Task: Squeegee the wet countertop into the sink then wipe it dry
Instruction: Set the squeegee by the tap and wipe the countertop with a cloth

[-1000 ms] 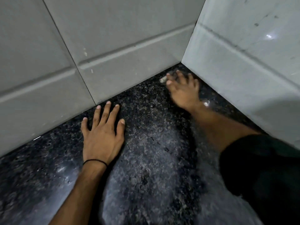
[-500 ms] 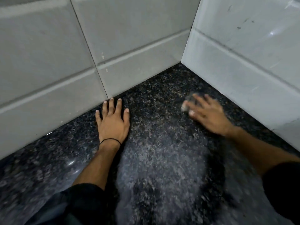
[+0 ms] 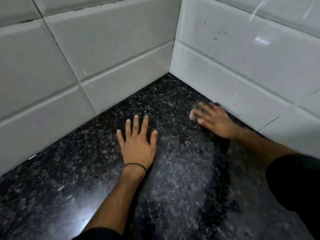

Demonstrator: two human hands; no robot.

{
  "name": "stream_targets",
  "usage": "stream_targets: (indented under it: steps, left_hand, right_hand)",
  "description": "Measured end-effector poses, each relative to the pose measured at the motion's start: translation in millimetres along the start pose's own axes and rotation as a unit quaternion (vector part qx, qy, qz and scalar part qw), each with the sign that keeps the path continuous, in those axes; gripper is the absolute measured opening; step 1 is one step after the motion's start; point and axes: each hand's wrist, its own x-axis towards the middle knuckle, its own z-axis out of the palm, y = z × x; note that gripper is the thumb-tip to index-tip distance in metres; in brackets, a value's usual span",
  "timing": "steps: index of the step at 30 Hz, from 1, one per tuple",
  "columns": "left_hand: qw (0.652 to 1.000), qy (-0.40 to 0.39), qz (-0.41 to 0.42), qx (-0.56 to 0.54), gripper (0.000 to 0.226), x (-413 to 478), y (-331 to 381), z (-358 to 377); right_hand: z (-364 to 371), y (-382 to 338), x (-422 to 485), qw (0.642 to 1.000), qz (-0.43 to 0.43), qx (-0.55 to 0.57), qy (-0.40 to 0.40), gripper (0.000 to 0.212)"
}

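The left hand (image 3: pixel 138 144) lies flat on the dark speckled counter (image 3: pixel 52 179), palm down, fingers straight and spread, grasping nothing. A thin black band (image 3: pixel 136 165) circles its wrist. The right hand (image 3: pixel 216 122) is farther off and to the right, just beside the foot of the right tiled wall (image 3: pixel 242 66). It is blurred, with its fingers stretched out over a small pale wiping pad (image 3: pixel 193 114) that it presses against the counter. Only the left end of the pad shows from under the fingertips, and what it is made of cannot be told. A paler, streaky patch (image 3: pixel 181 170) runs down the counter between the two forearms. The far tiled wall (image 3: pixel 86 58) meets the right one in a corner beyond both hands. A black sleeve (image 3: pixel 294 184) covers the right upper arm.
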Motion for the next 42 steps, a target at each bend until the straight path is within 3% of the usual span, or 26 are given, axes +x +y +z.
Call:
stream_targets:
  steps: [1,4,6,10,13,15,17,19,21,23,26,28,30,32,34,36,40,42]
  left_hand:
    - [1.000,-0.022,-0.001,0.003,0.062,-2.9,4.9,8.4]
    - [0.999,-0.037,-0.013,0.013,0.063,-4.7,4.5,24.4]
    - [0.999,-0.026,-0.016,0.014,0.063,-5.4,0.3,26.9]
    - [1.000,-0.016,-0.013,0.016,0.065,-3.0,1.4,29.6]
    - [1.000,-0.022,-0.014,0.015,0.063,-4.2,2.7,29.1]
    - [0.999,-0.030,-0.016,0.013,0.063,-3.1,2.8,28.3]
    - [0.999,-0.041,-0.017,0.009,0.064,-1.8,3.0,26.6]
    - [0.999,-0.046,-0.021,0.008,0.064,-1.9,3.8,25.7]
    - [0.998,-0.060,-0.021,0.008,0.064,-2.5,6.1,23.1]
    - [0.997,-0.068,-0.021,-0.001,0.064,-1.4,7.5,20.1]
    - [0.985,-0.048,-0.045,-0.162,0.064,1.0,3.0,-0.2]
    - [0.953,0.009,-0.069,-0.296,0.062,-1.9,-11.0,-19.4]
    - [0.948,0.057,-0.068,-0.305,0.060,-15.9,-30.4,-34.6]
    - [0.956,0.069,-0.068,-0.276,0.056,-34.1,-47.3,-41.5]
    - [0.970,0.057,-0.082,-0.221,0.054,-51.8,-61.4,-41.1]
    - [0.981,0.023,-0.113,-0.156,0.055,-65.0,-72.9,-37.0]
    - [0.991,-0.026,-0.111,-0.064,0.056,-75.8,-84.4,-26.9]
    - [0.991,-0.035,-0.108,-0.067,0.056,-73.5,-84.0,-30.9]
  right_hand:
    - [-4.6,12.2,8.9,0.999,0.053,0.001,-0.015,0.050]
    - [-0.1,-4.1,14.2,0.994,0.106,0.026,-0.002,0.068]
    - [12.7,-41.7,-11.1,0.991,0.120,0.039,0.039,0.057]
    - [24.8,-82.9,-89.1,0.996,-0.076,0.020,0.034,0.049]
    - [19.3,-48.0,-116.5,0.983,-0.182,-0.007,0.002,0.049]
    - [17.2,-5.3,-108.2,0.994,-0.102,-0.021,0.016,0.051]
    - [14.5,26.8,-93.7,0.997,0.065,0.006,0.040,0.048]
    - [15.8,22.7,-80.1,0.981,0.180,0.045,0.060,0.050]
    - [19.9,-17.7,-74.1,0.968,0.234,0.065,0.067,0.052]
    - [27.7,-76.3,-80.8,0.975,0.201,0.060,0.070,0.053]
    - [38.5,-156.8,-116.3,0.997,0.010,0.039,0.068,0.051]
    - [42.9,-171.4,-132.7,0.990,-0.130,0.010,0.054,0.049]
    - [39.9,-156.2,-121.1,0.980,-0.194,-0.002,0.054,0.048]
    - [35.8,-147.9,-96.6,0.990,-0.128,0.023,0.062,0.048]
    - [33.5,-166.5,-72.1,0.995,0.020,0.069,0.069,0.050]
    - [32.2,-206.1,-55.1,0.986,0.113,0.106,0.053,0.054]
    - [16.7,-254.4,-45.9,0.978,0.019,0.203,-0.037,0.055]
    - [8.2,-248.5,-49.4,0.964,-0.033,0.264,0.006,0.051]
